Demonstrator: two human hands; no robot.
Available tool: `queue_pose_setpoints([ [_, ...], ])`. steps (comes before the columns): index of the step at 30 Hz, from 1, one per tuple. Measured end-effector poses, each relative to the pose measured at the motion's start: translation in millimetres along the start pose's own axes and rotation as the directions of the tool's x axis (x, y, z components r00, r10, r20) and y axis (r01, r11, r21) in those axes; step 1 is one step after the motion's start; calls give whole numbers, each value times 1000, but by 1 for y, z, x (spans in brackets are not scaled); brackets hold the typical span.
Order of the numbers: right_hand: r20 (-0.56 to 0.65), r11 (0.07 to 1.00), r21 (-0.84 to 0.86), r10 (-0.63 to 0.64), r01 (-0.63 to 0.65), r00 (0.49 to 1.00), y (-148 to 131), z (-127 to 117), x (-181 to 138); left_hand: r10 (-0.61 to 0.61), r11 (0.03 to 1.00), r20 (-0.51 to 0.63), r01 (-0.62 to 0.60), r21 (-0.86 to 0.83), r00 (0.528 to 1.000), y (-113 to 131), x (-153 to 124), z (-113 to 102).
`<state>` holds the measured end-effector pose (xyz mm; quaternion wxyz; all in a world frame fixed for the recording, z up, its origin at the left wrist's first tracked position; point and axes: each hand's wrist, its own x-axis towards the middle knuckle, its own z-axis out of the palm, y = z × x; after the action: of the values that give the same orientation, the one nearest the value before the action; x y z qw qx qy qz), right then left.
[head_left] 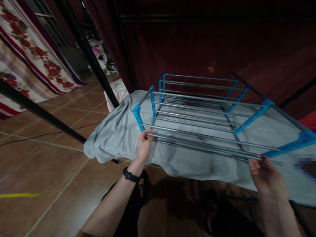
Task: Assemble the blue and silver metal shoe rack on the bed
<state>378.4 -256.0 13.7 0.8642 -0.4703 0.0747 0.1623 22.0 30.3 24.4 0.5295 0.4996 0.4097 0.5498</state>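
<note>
A low rack [209, 99] of thin grey metal tubes joined by bright blue plastic brackets rests on a rumpled light grey plush blanket [192, 164], and everything else here is placed from that rack. Along its near side, a straight, slim grey metal rod [214, 148] is held crosswise in front of the tubes. At the rack's near left corner, the left hand [145, 141] has its thumb and fingers pinched together on one end of the rod, a black wristband [130, 175] on that wrist. Toward the rack's near right corner, the right hand [268, 174] has its fingers and thumb closed around the rod, whose tip pokes out beyond them. Behind the rack hangs a dark maroon cloth [197, 49]; left of it, a slanting black metal pole [86, 52] stands before a white curtain with red flowers [37, 56]. The step in hand looks like positioning this rod level with the rack's near edge; in the dim light I cannot tell whether its left end meets a bracket. The next move seems to call for a steady two-handed grip, both ends squared to the blue brackets, and gentle pressure, since the soft blanket may let the rack shift.
</note>
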Motion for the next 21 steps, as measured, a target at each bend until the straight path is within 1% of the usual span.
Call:
queue_pose_setpoints([
  [5, -17, 999, -39, 17, -18, 1000, -1, 0, 1, -63, 988, -24, 59, -140, 998, 7, -5, 2],
  [10, -89, 993, -64, 94, -100, 992, -3, 3, -1, -154, 953, -21, 143, -265, 988, 5, -9, 3],
  [13, -96, 990, -75, 114, -122, 989, -5, 3, -1, -180, 947, -33, 164, -277, 983, 1, -10, 2],
  [16, -78, 990, -80, 110, -116, 991, -5, -1, 2, -186, 948, -10, 176, -265, 983, -1, -11, 2],
  [21, -124, 985, -66, 152, -161, 981, -6, -4, 6, -177, 954, 17, 176, -241, 984, -4, -13, 4],
])
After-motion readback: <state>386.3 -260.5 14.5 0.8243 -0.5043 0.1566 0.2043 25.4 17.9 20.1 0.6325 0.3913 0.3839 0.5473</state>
